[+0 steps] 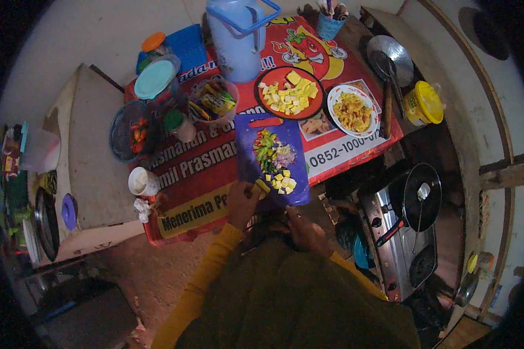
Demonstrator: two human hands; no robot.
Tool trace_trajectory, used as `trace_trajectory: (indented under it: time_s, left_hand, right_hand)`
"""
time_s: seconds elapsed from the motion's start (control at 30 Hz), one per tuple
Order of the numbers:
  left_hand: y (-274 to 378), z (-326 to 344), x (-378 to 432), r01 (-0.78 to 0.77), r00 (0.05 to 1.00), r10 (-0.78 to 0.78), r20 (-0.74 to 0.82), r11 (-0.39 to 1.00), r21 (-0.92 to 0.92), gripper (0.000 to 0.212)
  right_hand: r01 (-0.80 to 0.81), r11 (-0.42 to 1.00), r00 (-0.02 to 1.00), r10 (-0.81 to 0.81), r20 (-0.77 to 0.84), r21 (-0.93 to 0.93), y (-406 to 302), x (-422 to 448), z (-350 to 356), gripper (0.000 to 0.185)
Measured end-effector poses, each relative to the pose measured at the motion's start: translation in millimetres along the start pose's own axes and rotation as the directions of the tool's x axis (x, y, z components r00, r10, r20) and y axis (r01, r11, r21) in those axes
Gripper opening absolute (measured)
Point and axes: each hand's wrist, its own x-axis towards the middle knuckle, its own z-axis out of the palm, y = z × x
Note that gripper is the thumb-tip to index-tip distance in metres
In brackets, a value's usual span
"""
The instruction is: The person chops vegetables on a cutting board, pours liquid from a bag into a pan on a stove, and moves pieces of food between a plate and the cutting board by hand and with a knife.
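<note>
My left hand (242, 201) holds a yellow strip of tofu (262, 186) at the lower left edge of a purple cutting board (300, 152). My right hand (305, 230) is closed near the board's lower edge; a small bit shows at its fingertips, too dark to name. On the board lie yellow cubes (284, 182), chopped pink shallots (284, 156) and sliced green and red chillies (265, 146). Beyond the board, a round orange plate (272, 111) bears many more yellow cubes. Right of it, a white plate (332, 104) holds a yellow cooked dish.
A tall pitcher (237, 48) stands behind the plates. Left are a tub of sachets (214, 100), a green-lidded jar (179, 124), a basket of red chillies (122, 144) and a white cup (143, 181). At right are a wok (391, 61), a yellow tub (423, 103) and a frying pan (423, 209) over a stove (391, 261).
</note>
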Motion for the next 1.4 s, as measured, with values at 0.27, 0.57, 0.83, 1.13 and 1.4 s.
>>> trace_trajectory:
  time_s: [0.27, 0.57, 0.83, 1.13, 1.4]
  left_hand:
    - [-17.2, 4.2, -1.6, 0.002, 0.999, -0.001, -0.038, 1.0, 0.007, 0.02]
    - [3.9, 0.7, -7.1, 0.021, 0.999, -0.023, 0.038, 0.998, 0.058, 0.02]
    - [-8.0, 6.9, -9.9, -0.35, 0.935, 0.346, 0.077, 0.935, 0.052, 0.039]
    - [2.7, 0.9, -10.6, -0.269, 0.958, 0.26, 0.12, 0.96, 0.071, 0.034]
    - [-0.6, 22.3, -14.2, -0.224, 0.947, 0.245, -0.206, 0.967, 0.12, 0.029]
  right_hand:
    - [-0.042, 0.994, 0.996, 0.034, 0.08, 0.098, -25.9, -1.1, -35.9, 0.05]
    - [-0.253, 0.967, 0.918, 0.23, 0.323, 0.031, -14.9, 4.8, -12.2, 0.055]
    - [-0.223, 0.974, 0.939, 0.225, 0.262, -0.034, -23.2, -0.9, -19.0, 0.055]
    - [-0.111, 0.994, 0.979, 0.107, 0.171, 0.013, -12.6, -42.4, -70.2, 0.045]
    - [0.069, 0.965, 0.992, -0.038, -0.124, 0.254, 4.7, -22.6, -45.7, 0.044]
